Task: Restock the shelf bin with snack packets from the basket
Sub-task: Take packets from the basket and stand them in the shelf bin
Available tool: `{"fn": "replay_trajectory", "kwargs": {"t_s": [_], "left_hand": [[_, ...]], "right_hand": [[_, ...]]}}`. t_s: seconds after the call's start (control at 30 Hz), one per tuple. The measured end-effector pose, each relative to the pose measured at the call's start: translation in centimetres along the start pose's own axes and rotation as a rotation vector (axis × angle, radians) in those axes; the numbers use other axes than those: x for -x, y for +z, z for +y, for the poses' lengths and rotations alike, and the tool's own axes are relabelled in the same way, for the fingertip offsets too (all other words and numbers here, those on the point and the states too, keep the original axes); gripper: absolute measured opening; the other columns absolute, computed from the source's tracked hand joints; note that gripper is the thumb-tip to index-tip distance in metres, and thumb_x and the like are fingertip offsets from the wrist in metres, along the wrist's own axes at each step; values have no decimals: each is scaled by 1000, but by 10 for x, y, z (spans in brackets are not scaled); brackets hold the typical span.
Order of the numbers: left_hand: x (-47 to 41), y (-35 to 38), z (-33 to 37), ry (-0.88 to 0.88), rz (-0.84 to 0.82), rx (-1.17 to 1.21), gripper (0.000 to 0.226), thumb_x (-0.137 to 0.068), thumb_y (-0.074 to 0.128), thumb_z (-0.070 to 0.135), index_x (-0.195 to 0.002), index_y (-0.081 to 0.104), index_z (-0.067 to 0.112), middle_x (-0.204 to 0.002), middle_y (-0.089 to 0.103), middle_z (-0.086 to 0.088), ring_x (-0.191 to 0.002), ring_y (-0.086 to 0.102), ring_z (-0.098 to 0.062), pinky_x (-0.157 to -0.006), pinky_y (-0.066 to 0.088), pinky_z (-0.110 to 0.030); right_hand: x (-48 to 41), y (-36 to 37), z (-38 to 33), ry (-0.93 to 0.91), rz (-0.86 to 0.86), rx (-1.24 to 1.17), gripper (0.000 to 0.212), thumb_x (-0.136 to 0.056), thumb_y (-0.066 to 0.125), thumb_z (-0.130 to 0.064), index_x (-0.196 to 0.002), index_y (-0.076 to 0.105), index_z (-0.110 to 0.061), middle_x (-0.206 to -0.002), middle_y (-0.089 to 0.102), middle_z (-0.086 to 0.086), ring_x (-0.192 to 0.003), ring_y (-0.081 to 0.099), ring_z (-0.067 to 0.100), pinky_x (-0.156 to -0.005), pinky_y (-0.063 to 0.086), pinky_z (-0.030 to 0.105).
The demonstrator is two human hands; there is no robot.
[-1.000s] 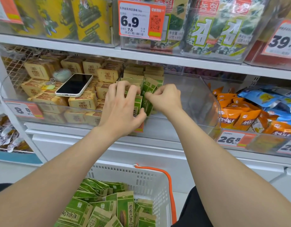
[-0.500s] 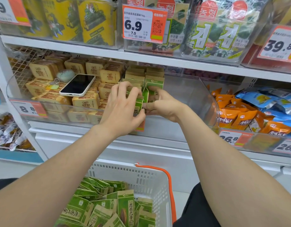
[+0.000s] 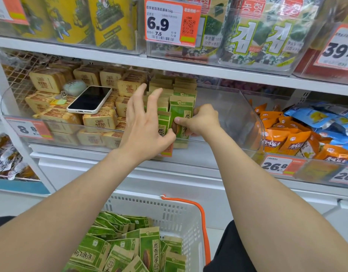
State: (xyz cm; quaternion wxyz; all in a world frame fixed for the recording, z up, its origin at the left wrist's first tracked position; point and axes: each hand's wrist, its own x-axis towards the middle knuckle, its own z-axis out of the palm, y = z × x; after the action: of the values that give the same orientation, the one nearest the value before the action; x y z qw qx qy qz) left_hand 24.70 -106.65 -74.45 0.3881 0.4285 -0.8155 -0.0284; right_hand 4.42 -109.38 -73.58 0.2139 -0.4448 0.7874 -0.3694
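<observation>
Two hands meet at the row's front: your right hand (image 3: 200,122) pinches an upright green-and-tan paper snack packet (image 3: 182,110), while your left hand (image 3: 143,132), fingers spread, thumbs the neighbouring packet (image 3: 163,124). You seem to be seating it in the clear plastic shelf bin (image 3: 237,118) around your fingers; next, release and reach below for the white plastic basket (image 3: 169,209).

Right hand (image 3: 202,122) round upright green packet (image 3: 182,110) in clear bin (image 3: 237,114), left hand (image 3: 143,130) alongside

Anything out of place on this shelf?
Yes: a phone lies face up on the tan packets in the left bin, a fluffy keychain beside it. Neither is stock. The green packet in the right hand stands upright.
</observation>
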Motion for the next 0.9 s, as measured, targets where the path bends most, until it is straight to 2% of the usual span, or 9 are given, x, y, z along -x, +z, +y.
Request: {"fn": "replay_trajectory", "kwargs": {"t_s": [0.2, 0.27, 0.4, 0.47, 0.57, 0.67, 0.73, 0.8, 0.9], "left_hand": [[-4, 1, 1, -81, 14, -15, 91, -76, 73, 57, -152, 37, 21, -165, 14, -14, -146, 33, -39, -117, 37, -55], [-7, 2, 3, -111, 2, -30, 93, -76, 77, 54, -154, 38, 24, -167, 12, -13, -149, 30, -38, -119, 33, -55], [-16, 1, 8, -146, -26, -93, 91, -71, 84, 49, -152, 46, 30, -170, 11, -9, -155, 21, -34, -123, 17, -56], [-18, 1, 9, -142, -32, -99, 91, -70, 85, 47, -151, 47, 29, -169, 17, -8, -155, 20, -32, -122, 18, -56], [-18, 2, 9, -146, -28, -98, 89, -70, 83, 46, -149, 47, 28, -161, 32, -5, -151, 25, -29, -121, 23, -55], [-18, 4, 8, -146, -12, -92, 87, -68, 81, 46, -147, 48, 28, -152, 40, -2, -147, 30, -27, -118, 29, -55], [-19, 4, 7, -149, -20, -81, 87, -68, 80, 46, -147, 48, 29, -149, 42, -1, -146, 31, -27, -116, 31, -55], [-19, 3, 6, -148, -36, -70, 87, -69, 80, 46, -148, 47, 28, -148, 42, -1, -146, 31, -26, -114, 33, -55], [-19, 3, 4, -137, -42, -57, 87, -70, 80, 46, -149, 47, 27, -148, 42, -1, -146, 31, -27, -112, 37, -56]], "right_hand": [[-4, 0, -1, 20, 15, 13, 67, -45, 98, -59, -94, 73, -20, -92, 75, 0, -83, 75, 21, -70, 65, 41], [-2, -3, -1, 19, 40, 5, 66, -44, 99, -58, -92, 74, -19, -92, 74, -1, -84, 74, 21, -69, 65, 41], [-2, -12, 5, 1, 131, 9, 48, -54, 101, -51, -76, 75, -16, -77, 75, 1, -74, 75, 21, -70, 65, 42], [-4, -15, 10, -22, 166, 36, 47, -57, 99, -51, -72, 74, -14, -70, 74, 2, -72, 75, 20, -70, 65, 41], [-2, -12, 10, -38, 180, 55, 51, -65, 92, -57, -79, 71, -12, -79, 74, 3, -77, 72, 20, -64, 60, 35], [2, -2, 4, -71, 149, 143, 53, -76, 82, -58, -89, 62, -11, -94, 68, 5, -84, 64, 23, -56, 45, 29], [4, 3, -1, -114, 103, 188, 55, -75, 82, -58, -96, 60, -12, -99, 67, 4, -86, 64, 24, -68, 55, 33], [4, 6, -4, -137, 46, 236, 51, -70, 85, -58, -93, 63, -18, -96, 69, 2, -86, 68, 24, -75, 59, 34], [9, 6, -5, -115, -28, 268, 48, -72, 90, -50, -85, 54, -22, -82, 55, -4, -88, 58, 22, -73, 48, 30]]}}
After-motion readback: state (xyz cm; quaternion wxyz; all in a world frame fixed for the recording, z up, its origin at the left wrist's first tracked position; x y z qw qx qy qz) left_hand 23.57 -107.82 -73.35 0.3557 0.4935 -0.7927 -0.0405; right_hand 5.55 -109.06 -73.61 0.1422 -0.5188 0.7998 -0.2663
